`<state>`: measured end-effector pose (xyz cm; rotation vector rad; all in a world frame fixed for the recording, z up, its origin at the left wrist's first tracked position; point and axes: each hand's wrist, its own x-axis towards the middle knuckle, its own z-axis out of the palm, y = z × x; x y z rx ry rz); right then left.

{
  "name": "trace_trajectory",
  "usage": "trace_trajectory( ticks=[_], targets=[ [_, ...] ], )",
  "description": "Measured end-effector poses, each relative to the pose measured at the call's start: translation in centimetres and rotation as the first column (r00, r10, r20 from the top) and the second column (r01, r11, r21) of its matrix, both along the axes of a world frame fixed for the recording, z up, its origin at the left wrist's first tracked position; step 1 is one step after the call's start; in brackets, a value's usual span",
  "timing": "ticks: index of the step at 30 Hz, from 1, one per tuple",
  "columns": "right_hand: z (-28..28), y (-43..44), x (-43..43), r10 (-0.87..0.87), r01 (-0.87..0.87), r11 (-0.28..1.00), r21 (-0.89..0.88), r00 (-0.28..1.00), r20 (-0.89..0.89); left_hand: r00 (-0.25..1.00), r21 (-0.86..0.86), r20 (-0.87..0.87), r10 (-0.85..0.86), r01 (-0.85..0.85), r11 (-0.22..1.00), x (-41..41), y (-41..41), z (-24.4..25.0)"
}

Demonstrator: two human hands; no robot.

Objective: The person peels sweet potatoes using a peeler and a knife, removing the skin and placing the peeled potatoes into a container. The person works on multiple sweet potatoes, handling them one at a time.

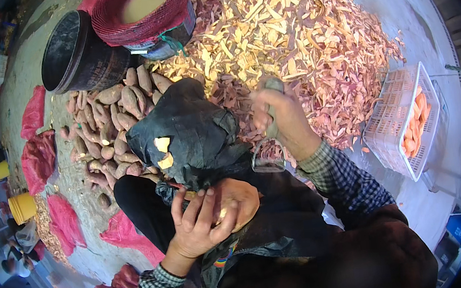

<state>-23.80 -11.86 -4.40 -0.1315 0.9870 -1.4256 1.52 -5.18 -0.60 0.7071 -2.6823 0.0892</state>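
Note:
My left hand (205, 221) rests over a large peeled sweet potato (243, 202) on my lap, its fingers curled around the near side. My right hand (280, 115) is raised to the right, gripping the handle of a peeler (269, 167). The tool's metal loop points down towards me, apart from the sweet potato. Beyond my left hand, a dark plastic sheet (181, 124) covers my knee, with two pale peel pieces (164, 153) lying on it. Unpeeled sweet potatoes (104, 120) are heaped on the floor to the left.
A big pile of peelings (286, 31) spreads ahead. A black bucket (62, 56) lies tilted beside a bucket (151, 8) draped in red mesh, holding cloudy liquid. On the right stands a white basket (399, 124) with peeled orange pieces. Red mesh sacks (39, 153) and a yellow bucket (22, 208) are left.

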Motion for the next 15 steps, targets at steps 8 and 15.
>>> trace_trajectory(
  ticks=[8, 15],
  targets=[
    [2.6, 4.2, 2.7, 0.521, -0.515, 0.853, 0.085, 0.832, -0.189, 0.649, 0.924, -0.203, 0.734, -0.121, 0.362, -0.1, 4.5, 1.6],
    [2.5, 4.9, 3.8, 0.539, -0.525, 0.838, 0.147, 0.838, -0.085, 0.763, 0.830, -0.250, 0.596, -0.148, 0.538, -2.8, 5.6, -0.1]
  ],
)
